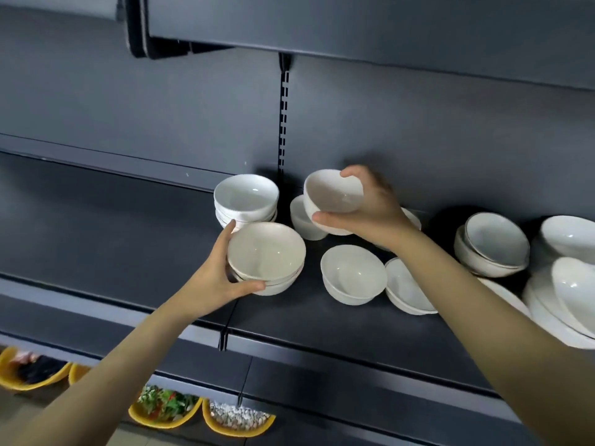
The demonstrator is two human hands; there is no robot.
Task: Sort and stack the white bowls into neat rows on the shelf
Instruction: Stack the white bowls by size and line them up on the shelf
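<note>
This looks like a shop: dark grey metal display shelving (322, 320) hangs on a slotted upright rail (284, 117), stocked with loose plain white ceramic bowls (353, 274), while yellow plastic bins (238, 420) of goods sit below.

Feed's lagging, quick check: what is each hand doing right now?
Left hand: fingers grip a short stack of bowls by its side.
Right hand: fingers grip a single tilted bowl by its rim.

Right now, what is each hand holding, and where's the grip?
Left hand grips the short bowl stack by its left side. Right hand holds a single bowl by its right side, fingers over the rim.
</note>
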